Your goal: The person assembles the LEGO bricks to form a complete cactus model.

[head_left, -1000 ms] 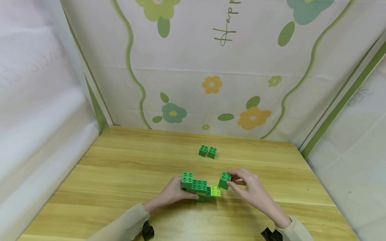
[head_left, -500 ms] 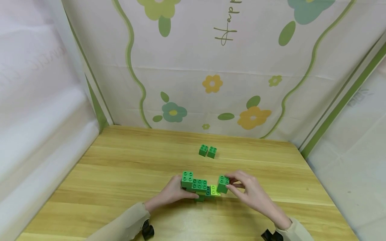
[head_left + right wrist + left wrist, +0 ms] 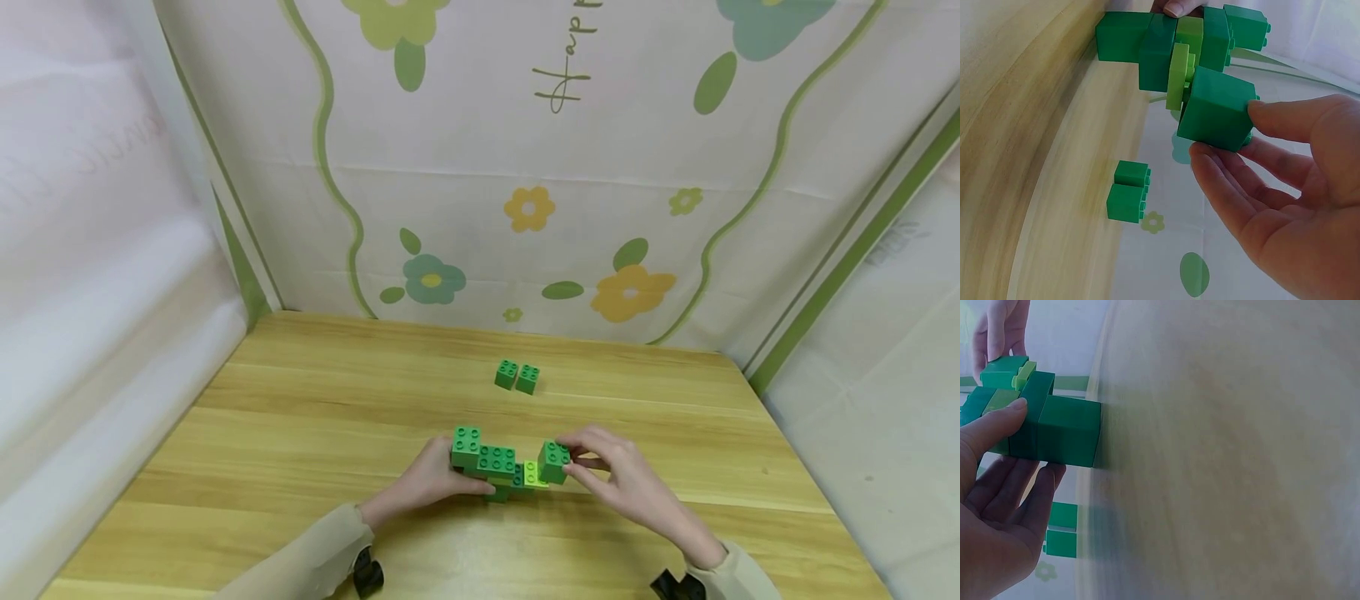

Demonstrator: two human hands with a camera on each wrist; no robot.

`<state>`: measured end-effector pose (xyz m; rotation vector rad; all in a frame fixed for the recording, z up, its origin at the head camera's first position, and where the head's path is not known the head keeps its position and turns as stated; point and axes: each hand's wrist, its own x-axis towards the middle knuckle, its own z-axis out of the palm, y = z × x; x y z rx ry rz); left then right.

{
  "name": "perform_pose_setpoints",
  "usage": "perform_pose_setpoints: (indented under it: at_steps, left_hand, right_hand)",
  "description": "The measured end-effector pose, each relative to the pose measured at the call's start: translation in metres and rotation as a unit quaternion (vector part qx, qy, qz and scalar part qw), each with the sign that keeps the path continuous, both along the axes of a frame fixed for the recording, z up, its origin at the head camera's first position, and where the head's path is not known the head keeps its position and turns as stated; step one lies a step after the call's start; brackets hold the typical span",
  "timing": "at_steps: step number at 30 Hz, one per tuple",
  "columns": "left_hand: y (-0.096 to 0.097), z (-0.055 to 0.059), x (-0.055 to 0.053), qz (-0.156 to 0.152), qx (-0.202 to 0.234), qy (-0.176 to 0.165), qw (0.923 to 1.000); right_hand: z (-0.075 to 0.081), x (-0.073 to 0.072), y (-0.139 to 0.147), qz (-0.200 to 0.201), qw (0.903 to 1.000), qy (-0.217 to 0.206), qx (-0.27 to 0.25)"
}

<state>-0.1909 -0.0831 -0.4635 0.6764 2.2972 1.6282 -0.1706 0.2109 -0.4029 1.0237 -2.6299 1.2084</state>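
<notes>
My left hand grips a stack of toy building bricks in dark and light green, thumb on the near side and fingers behind. A thin lime plate juts from the stack's right side. Between thumb and fingertips, my right hand pinches a green building brick with studs up. In the right wrist view, that brick sits slightly tilted right at the studs of the lime plate, part of which it covers. The left wrist view shows the stack's bottom brick close over the table.
Two green bricks stand side by side farther back on the wooden table. White floral cloth hangs behind the table, and more cloth lines both sides. Both wrists wear black straps.
My right hand has moved the pinched brick a little left and down, so it now overlaps the lime plate. The left hand and the stack have stayed in place.
</notes>
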Motion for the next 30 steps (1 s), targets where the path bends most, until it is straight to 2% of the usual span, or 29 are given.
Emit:
perform_pose_setpoints:
  at_steps: [19,26,30]
  left_hand:
    - [-0.0003,0.0017,0.0020,-0.002,0.000,0.000,1.0000]
    - [-0.0013,0.0005,0.0027,-0.015,0.011,-0.022,0.9996]
    - [-0.0007,0.0007,0.0028,-0.012,0.011,-0.029,0.9994]
  right_hand:
    - [0.0045,0.0044,0.0000,0.025,0.9993,0.021,0.017]
    - [0.0029,0.0056,-0.0001,0.017,0.9984,0.041,0.035]
    - [0.0039,0.0059,0.0001,0.015,0.9982,0.038,0.044]
